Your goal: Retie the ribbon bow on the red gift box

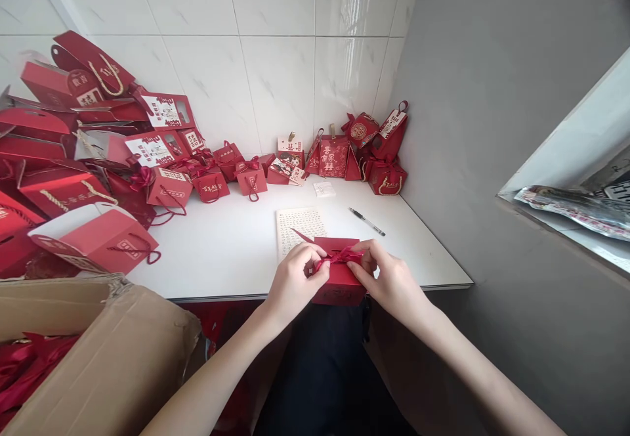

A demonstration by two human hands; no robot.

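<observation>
Left hand [298,277] and right hand [391,275] pinch a ribbon bow [339,256]

From the head view, we see both our hands clamped on the ribbon bow, one at either side, across the top of a red box [339,293] at the near edge of the tabletop [221,245]. Just beyond it we see a written sheet [301,222], partly hidden, and a pen [368,222] to its right. Finished-looking gift boxes [333,155] stand along the tiled wall [275,2].

On the white table [221,245]: a big pile of red boxes [69,186] at left, more red boxes [332,157] along the back, a page of writing [301,222], a pen [368,222], and maybe a little white packet [324,189].
</observation>
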